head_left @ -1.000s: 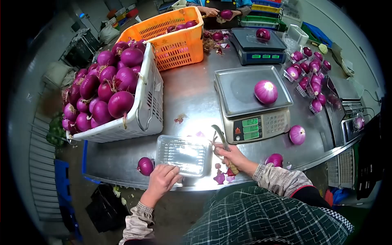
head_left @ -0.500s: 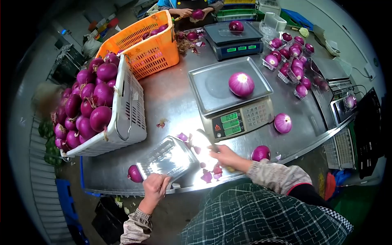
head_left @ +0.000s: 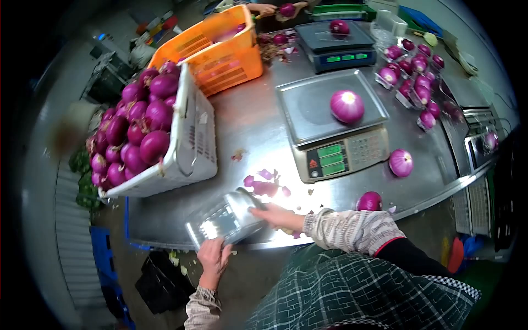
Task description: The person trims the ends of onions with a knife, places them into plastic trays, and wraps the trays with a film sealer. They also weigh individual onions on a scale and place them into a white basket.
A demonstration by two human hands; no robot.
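A clear plastic tray (head_left: 217, 221) is tilted over the table's front edge, its near end gripped by my left hand (head_left: 213, 257). At the tray's right end my right hand (head_left: 270, 215) is closed round a knife (head_left: 250, 199), whose blade overlaps the tray. Purple onion skins (head_left: 266, 187) lie just behind the hands. One peeled onion (head_left: 347, 106) rests on the near scale (head_left: 330, 157). To the right of that scale sits another onion (head_left: 401, 163), and a darker one (head_left: 369, 201) is beside my right sleeve.
At the left stands a white crate (head_left: 190, 148) heaped with onions, with an orange crate (head_left: 234, 69) behind it. A second scale (head_left: 336, 48) and packed onions (head_left: 421, 82) are at the back. Across the table a person's hands hold an onion (head_left: 286, 9).
The view has shifted, so the table appears further right. My right hand and the knife have moved left against the tray. The onion by the tray's left side no longer shows.
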